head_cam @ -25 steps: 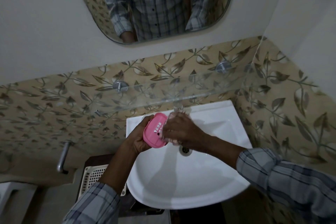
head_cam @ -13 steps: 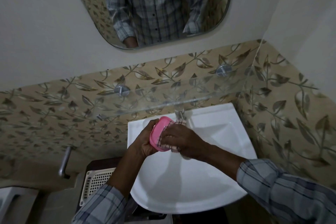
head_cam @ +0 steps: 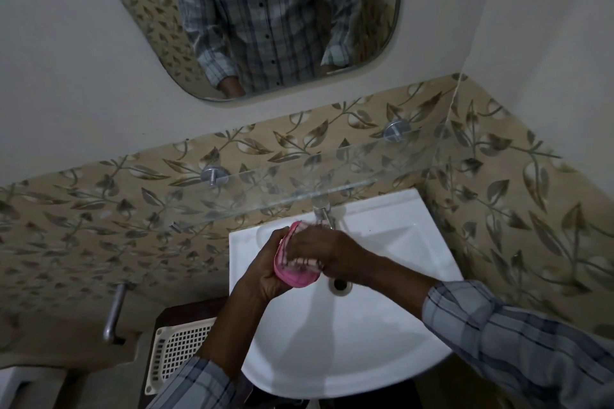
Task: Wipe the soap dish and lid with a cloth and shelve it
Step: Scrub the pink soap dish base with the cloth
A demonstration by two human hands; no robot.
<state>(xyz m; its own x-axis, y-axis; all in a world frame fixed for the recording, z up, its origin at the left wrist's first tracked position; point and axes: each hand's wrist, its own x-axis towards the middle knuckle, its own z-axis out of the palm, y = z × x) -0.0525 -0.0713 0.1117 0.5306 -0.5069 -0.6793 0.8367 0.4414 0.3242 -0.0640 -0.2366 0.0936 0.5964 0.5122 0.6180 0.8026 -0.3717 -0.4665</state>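
A pink soap dish (head_cam: 300,278) is seen in the left hand's (head_cam: 265,279) grip, and a pale cloth (head_cam: 299,263) checked with dark lines is pressed over it under the right hand (head_cam: 324,251). Beneath both grips a white basin (head_cam: 332,342) is seen. Both sleeves (head_cam: 518,342) are patterned in a grey-blue plaid with darker stripes. Behind the grips, beige tiles (head_cam: 99,216) are printed with brown and grey leaf sprays on winding stems. The wall (head_cam: 66,60) above them is painted plain off-white. Down to the left of the grips a cream basket (head_cam: 179,352) with a square lattice is seen against dark brown wood (head_cam: 186,310).
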